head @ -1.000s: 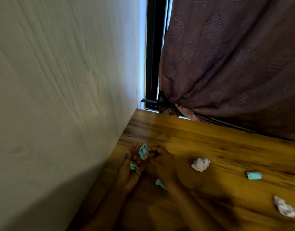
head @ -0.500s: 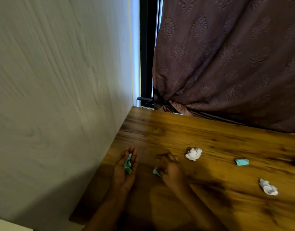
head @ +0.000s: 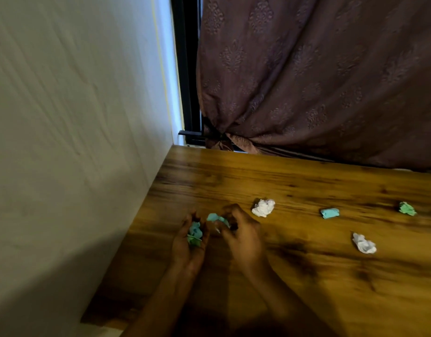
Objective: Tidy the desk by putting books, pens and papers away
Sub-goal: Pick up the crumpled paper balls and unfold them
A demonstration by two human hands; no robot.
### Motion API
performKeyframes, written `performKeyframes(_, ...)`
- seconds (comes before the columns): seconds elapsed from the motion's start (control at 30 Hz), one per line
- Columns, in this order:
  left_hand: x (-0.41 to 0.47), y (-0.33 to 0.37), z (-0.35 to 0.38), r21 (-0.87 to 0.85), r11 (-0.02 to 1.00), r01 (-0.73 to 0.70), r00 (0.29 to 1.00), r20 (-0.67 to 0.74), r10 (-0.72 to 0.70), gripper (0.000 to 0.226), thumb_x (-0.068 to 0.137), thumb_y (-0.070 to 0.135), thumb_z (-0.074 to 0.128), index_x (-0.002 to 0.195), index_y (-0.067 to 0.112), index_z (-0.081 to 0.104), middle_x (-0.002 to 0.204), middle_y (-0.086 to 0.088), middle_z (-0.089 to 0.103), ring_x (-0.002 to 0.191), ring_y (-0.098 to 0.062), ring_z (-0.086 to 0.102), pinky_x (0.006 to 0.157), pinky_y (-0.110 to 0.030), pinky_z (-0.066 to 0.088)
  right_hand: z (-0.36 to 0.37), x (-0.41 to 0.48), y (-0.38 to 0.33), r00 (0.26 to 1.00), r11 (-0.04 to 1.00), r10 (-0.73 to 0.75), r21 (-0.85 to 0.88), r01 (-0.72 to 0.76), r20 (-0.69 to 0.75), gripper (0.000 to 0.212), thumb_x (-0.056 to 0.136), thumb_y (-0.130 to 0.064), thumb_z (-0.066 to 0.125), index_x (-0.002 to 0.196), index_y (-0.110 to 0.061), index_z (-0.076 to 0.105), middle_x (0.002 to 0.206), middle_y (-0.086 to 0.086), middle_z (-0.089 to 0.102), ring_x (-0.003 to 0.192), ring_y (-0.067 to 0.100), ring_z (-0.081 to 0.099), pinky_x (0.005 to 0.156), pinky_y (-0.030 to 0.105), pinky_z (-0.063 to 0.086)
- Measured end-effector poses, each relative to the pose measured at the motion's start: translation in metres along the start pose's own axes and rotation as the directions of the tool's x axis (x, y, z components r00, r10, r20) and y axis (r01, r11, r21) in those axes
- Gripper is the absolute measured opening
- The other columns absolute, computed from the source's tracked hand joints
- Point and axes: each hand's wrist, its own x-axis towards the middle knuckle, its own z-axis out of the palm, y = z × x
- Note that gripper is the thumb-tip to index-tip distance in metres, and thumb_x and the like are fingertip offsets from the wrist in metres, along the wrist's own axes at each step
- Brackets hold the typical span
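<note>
Cupping teal and green paper scraps, the left hand lies palm-up at lower centre. The right hand, palm-down beside it, pinches a teal paper wad in curled fingers. Four loose wads sit on the tabletop at centre right of frame.

The worktop was wood-grained brown, with a faint sheen toward its far edge. The curtain was matt purple-brown cloth with a raised woven motif. The wall looked painted, matt and slightly rough. The window frame looked like dark metal. The white wads, teal wad, green wad and teal scraps were creased, matt paper.
</note>
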Motion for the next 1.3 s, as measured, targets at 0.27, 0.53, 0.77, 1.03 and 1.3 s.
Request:
performKeyframes(0.27,-0.016,-0.044,0.033,0.035,0.991,0.131,0.980,0.143,-0.135,0.019,0.090,0.025,0.047,0.093,0.012,0.061,0.083,-0.002,0.064,0.066,-0.013,0.068,0.061,-0.023,0.057,-0.003,-0.014,0.004,0.982,0.885,-0.137,-0.431,0.179,0.126,0.029,0.075,-0.036,0.037,0.073,-0.033,0.067,0.074,-0.017,0.068,0.082,0.006,0.059,0.068,0.028,0.044)
performKeyframes(0.53,0.001,-0.081,0.051,0.053,0.998,-0.041,0.999,0.030,0.040,0.021,0.098,0.014,0.040,0.099,0.012,0.062,0.084,0.002,0.074,0.079,-0.009,0.071,0.070,-0.024,0.055,-0.058,0.023,0.086,0.996,0.954,-0.090,-0.288,0.079,-0.025,0.029,0.086,-0.020,0.060,0.114,-0.024,0.064,0.111,-0.001,0.065,0.106,0.021,0.055,0.083,0.034,0.049)
performKeyframes(0.77,-0.010,-0.108,0.066,0.055,0.995,-0.088,0.996,-0.006,0.089,0.024,0.100,0.018,0.038,0.103,0.012,0.061,0.089,0.002,0.074,0.083,-0.010,0.071,0.069,-0.025,0.056,-0.067,0.059,0.152,0.928,0.929,0.041,-0.355,0.101,0.371,0.044,0.087,-0.007,0.054,0.128,-0.021,0.054,0.128,0.004,0.051,0.120,0.025,0.045,0.093,0.032,0.042)
performKeyframes(1.03,-0.020,-0.171,0.086,0.013,1.000,-0.015,0.991,0.133,0.013,0.046,0.081,0.028,0.065,0.122,0.011,0.059,0.122,-0.012,0.063,0.107,-0.023,0.063,0.089,-0.035,0.053,-0.150,0.017,0.109,0.999,0.991,-0.022,0.131,0.026,-0.031,0.027,0.078,-0.028,0.073,0.102,-0.023,0.062,0.099,-0.011,0.066,0.089,0.003,0.059,0.074,0.018,0.049)
performKeyframes(1.3,-0.033,-0.233,0.110,-0.034,0.999,0.014,0.984,0.177,-0.008,0.032,0.077,0.024,0.068,0.107,0.015,0.059,0.091,-0.003,0.069,0.081,-0.018,0.070,0.067,-0.029,0.058,-0.176,-0.016,0.149,0.971,0.908,-0.234,-0.346,0.236,0.047,0.025,0.080,-0.049,0.051,0.090,-0.032,0.067,0.095,-0.009,0.060,0.097,0.017,0.053,0.077,0.034,0.044)
